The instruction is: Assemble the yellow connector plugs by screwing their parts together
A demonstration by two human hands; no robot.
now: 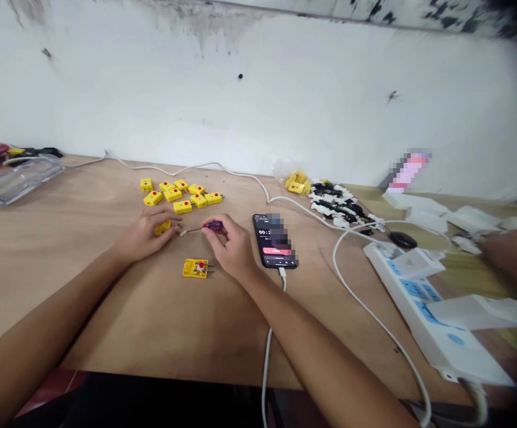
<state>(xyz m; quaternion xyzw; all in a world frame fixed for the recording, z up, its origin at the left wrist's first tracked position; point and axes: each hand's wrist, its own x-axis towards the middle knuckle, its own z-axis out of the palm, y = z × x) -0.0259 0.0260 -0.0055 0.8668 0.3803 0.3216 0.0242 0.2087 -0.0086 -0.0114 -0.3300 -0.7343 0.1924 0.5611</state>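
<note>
My left hand (149, 233) rests on the wooden table with its fingers round a yellow piece (162, 227). My right hand (229, 242) pinches a small screwdriver by its purple handle (214, 225). The screwdriver's thin shaft points left, and its tip is by a small pale bit close to my left fingertips. Nearer to me lies an open yellow housing (196, 268) with a red button and metal prongs. Beyond my hands sit several yellow plug-like units (173, 194), most showing a red button.
A phone (275, 241) on a white cable lies right of my right hand. Farther right are a white power strip (436, 315) with chargers, a pile of black and white parts (341, 205) and a bag of yellow pieces (297, 182). A clear plastic container (21, 181) lies far left.
</note>
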